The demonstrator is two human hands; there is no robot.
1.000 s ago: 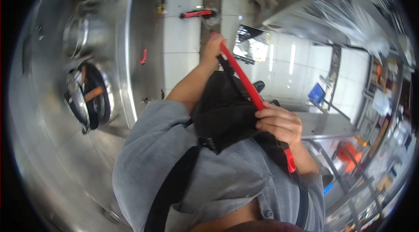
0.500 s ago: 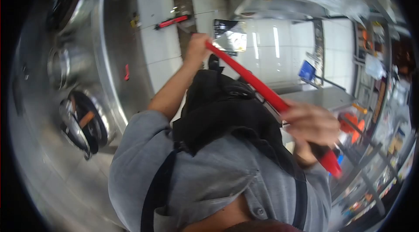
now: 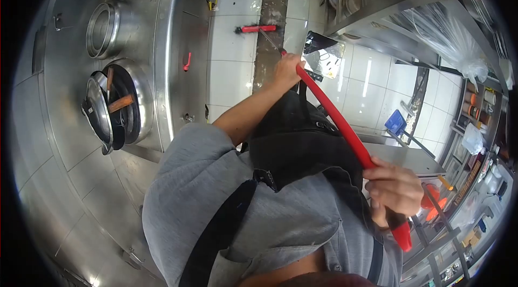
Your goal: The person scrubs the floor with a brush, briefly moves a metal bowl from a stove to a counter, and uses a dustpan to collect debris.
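Observation:
Both my hands hold a broom with a long red handle (image 3: 337, 117). My left hand (image 3: 287, 71) is wrapped round the handle's lower part, in front of my dark apron (image 3: 307, 152). Closed round the upper part is my right hand (image 3: 396, 187), with the red end sticking out below it. The narrow red broom head (image 3: 259, 29), with dark bristle-like fuzz at its ends, is down at the floor. It lies across the edge between white tiles (image 3: 232, 44) and a dirty dark strip (image 3: 270, 6).
On the left is a steel counter (image 3: 143, 28) with a metal ring (image 3: 102, 29) and pans (image 3: 132, 120). A shiny plate (image 3: 329, 60) with a black piece lies on the floor ahead. A blue dustpan (image 3: 396, 121) and cluttered shelves (image 3: 475, 141) are to the right.
The whole view has shifted, so the counter and floor appear farther right and sharper. Both hands keep their hold on the broom, and its head now sits more level across the tiles.

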